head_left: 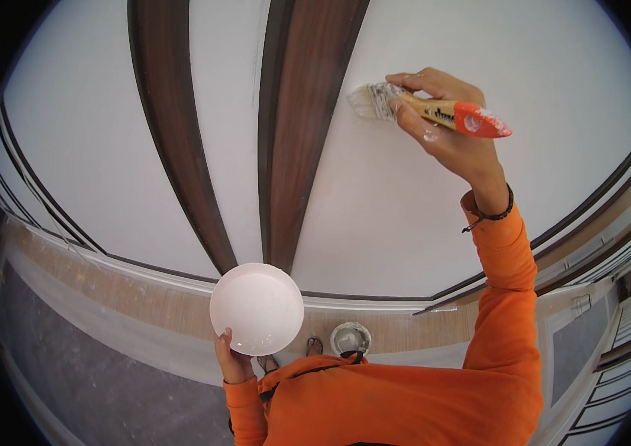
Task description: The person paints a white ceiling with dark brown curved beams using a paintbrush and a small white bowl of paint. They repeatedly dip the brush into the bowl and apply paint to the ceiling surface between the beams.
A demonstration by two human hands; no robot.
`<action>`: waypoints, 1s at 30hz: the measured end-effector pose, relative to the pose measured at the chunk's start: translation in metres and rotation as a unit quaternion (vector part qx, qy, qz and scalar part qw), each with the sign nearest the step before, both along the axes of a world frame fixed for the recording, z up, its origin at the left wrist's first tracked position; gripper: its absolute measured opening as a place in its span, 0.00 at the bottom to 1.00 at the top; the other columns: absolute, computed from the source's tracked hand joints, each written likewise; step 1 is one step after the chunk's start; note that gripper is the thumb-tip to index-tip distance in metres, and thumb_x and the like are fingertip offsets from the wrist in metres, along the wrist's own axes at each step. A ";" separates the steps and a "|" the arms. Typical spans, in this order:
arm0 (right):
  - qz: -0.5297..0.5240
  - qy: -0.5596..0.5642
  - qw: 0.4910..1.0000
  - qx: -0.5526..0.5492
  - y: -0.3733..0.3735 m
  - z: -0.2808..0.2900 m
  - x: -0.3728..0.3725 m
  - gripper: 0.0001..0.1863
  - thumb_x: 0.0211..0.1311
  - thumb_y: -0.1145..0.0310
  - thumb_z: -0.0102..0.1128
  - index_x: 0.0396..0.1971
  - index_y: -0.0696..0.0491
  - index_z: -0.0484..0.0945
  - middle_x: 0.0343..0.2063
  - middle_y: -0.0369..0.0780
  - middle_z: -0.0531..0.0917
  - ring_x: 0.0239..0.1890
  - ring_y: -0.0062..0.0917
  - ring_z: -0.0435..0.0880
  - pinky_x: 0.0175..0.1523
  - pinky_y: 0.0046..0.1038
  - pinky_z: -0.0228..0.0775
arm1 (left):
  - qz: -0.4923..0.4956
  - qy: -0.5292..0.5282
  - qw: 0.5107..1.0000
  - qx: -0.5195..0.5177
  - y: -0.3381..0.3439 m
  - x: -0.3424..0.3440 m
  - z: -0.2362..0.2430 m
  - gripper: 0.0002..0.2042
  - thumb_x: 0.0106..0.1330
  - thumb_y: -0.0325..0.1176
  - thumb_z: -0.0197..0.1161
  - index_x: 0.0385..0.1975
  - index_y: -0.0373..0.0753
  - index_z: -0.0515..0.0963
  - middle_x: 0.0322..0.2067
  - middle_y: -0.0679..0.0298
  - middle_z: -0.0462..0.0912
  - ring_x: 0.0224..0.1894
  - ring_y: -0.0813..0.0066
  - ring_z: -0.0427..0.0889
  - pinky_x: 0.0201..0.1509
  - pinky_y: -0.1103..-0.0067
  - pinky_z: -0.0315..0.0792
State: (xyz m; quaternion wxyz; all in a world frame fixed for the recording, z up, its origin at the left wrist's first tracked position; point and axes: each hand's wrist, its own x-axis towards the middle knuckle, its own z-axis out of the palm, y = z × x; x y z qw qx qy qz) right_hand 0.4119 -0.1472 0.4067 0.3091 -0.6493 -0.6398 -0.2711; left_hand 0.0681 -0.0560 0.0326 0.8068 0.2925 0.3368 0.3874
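Paintbrush (440, 113): flat pale bristles, paint-crusted band, wooden handle, red paint-spotted end. Location: smooth white wall (419, 223), beside brown wooden strip (304, 119). Right hand (466, 149): fingers closed around paintbrush. Left hand (234, 366): gripping round white bowl (257, 270) by edge.

Paintbrush (442, 113) in right hand (458, 152) at white wall (397, 223), white bowl (257, 311) in left hand (234, 363)

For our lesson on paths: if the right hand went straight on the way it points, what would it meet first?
Leading with its paintbrush, the right hand would probably meet the dark-edged brown strip just left of the bristles, though depth is unclear.
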 end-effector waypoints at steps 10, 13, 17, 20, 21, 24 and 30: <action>-0.022 0.048 0.989 0.135 -0.002 0.048 -0.003 0.15 0.61 0.64 0.69 0.43 0.58 0.87 0.34 0.41 0.89 0.34 0.23 0.88 0.42 0.23 0.81 | -0.002 0.005 1.000 -0.007 0.001 -0.008 -0.015 0.30 0.68 0.52 0.60 0.65 0.40 0.68 0.58 0.55 0.78 0.54 0.59 0.84 0.44 0.65 0.85; -0.005 0.029 0.998 0.056 -0.004 0.011 -0.005 0.14 0.59 0.67 0.68 0.41 0.60 0.86 0.32 0.42 0.88 0.31 0.23 0.85 0.38 0.24 0.79 | -0.008 0.006 1.000 -0.008 0.000 -0.012 -0.015 0.31 0.68 0.52 0.60 0.65 0.40 0.68 0.58 0.55 0.78 0.55 0.59 0.83 0.45 0.65 0.84; 0.011 0.094 0.993 -0.064 -0.004 -0.054 -0.013 0.14 0.56 0.69 0.67 0.39 0.61 0.86 0.25 0.42 0.82 0.25 0.27 0.81 0.32 0.27 0.74 | 0.005 0.001 1.000 -0.008 -0.003 -0.010 -0.011 0.30 0.68 0.52 0.60 0.64 0.40 0.69 0.57 0.56 0.79 0.55 0.60 0.83 0.46 0.65 0.83; 0.019 0.128 0.986 -0.101 -0.007 -0.092 -0.010 0.14 0.55 0.69 0.67 0.39 0.61 0.86 0.25 0.42 0.81 0.24 0.29 0.80 0.32 0.27 0.74 | 0.000 0.011 1.000 0.000 -0.003 -0.010 -0.004 0.30 0.69 0.52 0.59 0.64 0.40 0.69 0.57 0.56 0.79 0.54 0.62 0.83 0.46 0.67 0.83; 0.020 0.123 0.987 -0.099 -0.005 -0.099 -0.009 0.14 0.55 0.70 0.67 0.39 0.60 0.86 0.25 0.42 0.81 0.24 0.29 0.81 0.32 0.28 0.74 | 0.005 0.007 1.000 0.001 -0.002 -0.010 -0.004 0.29 0.69 0.52 0.59 0.64 0.39 0.69 0.57 0.57 0.79 0.54 0.62 0.83 0.45 0.67 0.83; 0.020 0.115 0.989 -0.087 -0.003 -0.111 -0.007 0.14 0.55 0.70 0.66 0.40 0.60 0.85 0.26 0.42 0.81 0.24 0.30 0.81 0.32 0.28 0.75 | 0.013 0.002 1.000 0.003 0.000 -0.009 -0.004 0.29 0.69 0.51 0.58 0.64 0.39 0.70 0.56 0.57 0.79 0.53 0.63 0.83 0.44 0.68 0.82; 0.027 0.081 0.996 -0.030 0.005 -0.102 -0.004 0.12 0.56 0.73 0.66 0.40 0.61 0.85 0.26 0.42 0.82 0.24 0.29 0.82 0.32 0.27 0.75 | 0.004 0.001 1.000 0.004 0.001 -0.012 0.004 0.27 0.70 0.50 0.59 0.62 0.39 0.71 0.55 0.58 0.80 0.53 0.63 0.84 0.44 0.68 0.83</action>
